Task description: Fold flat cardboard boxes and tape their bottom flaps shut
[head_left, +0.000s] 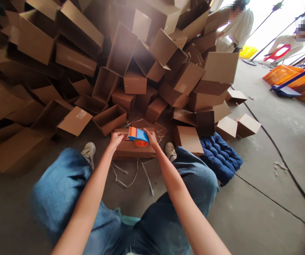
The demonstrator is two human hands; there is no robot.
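Left hand (pixel 117 140) has its fingers half curled on the flat cardboard box (pixel 133 151), can't tell if it's gripping, and the blue-and-orange tape dispenser (pixel 138 137) sits just right of them, clamped in the right hand's (pixel 151 137) closed fingers.

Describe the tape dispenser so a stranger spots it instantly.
Below the heap of cardboard boxes, a box lies between the person's shoes. Over it, the left hand and right hand grip the tape dispenser, bright blue and orange among plain brown cardboard.

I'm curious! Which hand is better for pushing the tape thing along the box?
Right, probably: the right hand is on the blue tape dispenser, while the left hand sits on the cardboard box.
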